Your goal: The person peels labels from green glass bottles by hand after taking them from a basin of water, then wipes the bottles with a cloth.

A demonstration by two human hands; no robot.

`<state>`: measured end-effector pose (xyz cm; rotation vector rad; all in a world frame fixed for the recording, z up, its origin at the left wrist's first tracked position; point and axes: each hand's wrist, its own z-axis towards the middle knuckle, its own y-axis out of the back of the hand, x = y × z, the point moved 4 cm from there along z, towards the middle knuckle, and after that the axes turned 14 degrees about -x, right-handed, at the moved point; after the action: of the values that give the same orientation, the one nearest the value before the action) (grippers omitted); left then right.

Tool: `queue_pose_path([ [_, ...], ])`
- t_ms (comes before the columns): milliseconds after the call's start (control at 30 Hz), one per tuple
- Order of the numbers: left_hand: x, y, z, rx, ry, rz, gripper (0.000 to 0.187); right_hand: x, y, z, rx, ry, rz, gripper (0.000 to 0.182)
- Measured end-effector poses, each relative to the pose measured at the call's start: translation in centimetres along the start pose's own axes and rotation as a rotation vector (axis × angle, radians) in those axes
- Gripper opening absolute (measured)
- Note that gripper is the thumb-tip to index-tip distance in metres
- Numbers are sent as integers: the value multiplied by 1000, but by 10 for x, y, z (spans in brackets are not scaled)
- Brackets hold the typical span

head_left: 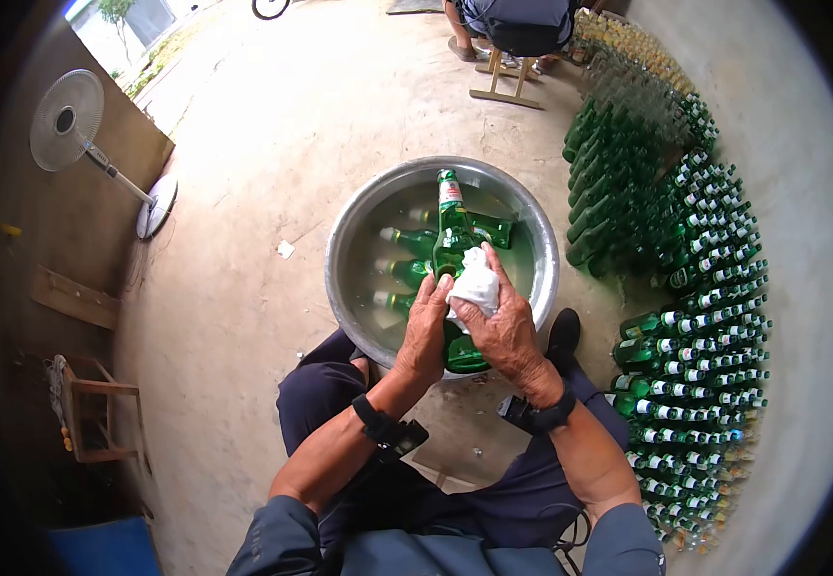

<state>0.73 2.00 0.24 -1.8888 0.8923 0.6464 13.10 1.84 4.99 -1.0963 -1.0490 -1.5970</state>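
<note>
A green glass bottle [454, 230] with a label on its neck is held over a round metal basin [338, 305], its neck pointing away from me. My left hand [425, 329] grips the bottle's left side. On the right side, my right hand [505, 331] presses a crumpled white cloth [475, 282] against the bottle. Murky water fills the basin, and several green bottles [413, 240] lie in it to the left of and behind the held one. Both hands partly hide the bottle's body.
Many green bottles [690, 370] are lined up along the right wall. A standing fan [67, 119] is at the upper left, above a wooden stool [100, 386]. Another person [522, 17] sits at the top. A small white scrap [285, 250] lies on the floor.
</note>
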Motion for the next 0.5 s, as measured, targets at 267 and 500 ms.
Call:
queue_pose_path([
  [267, 4, 15, 2, 58, 1, -60, 31, -15, -6, 9, 115, -403, 306, 33],
  [500, -11, 6, 2, 177, 3, -73, 52, -3, -7, -16, 166, -202, 136, 69],
])
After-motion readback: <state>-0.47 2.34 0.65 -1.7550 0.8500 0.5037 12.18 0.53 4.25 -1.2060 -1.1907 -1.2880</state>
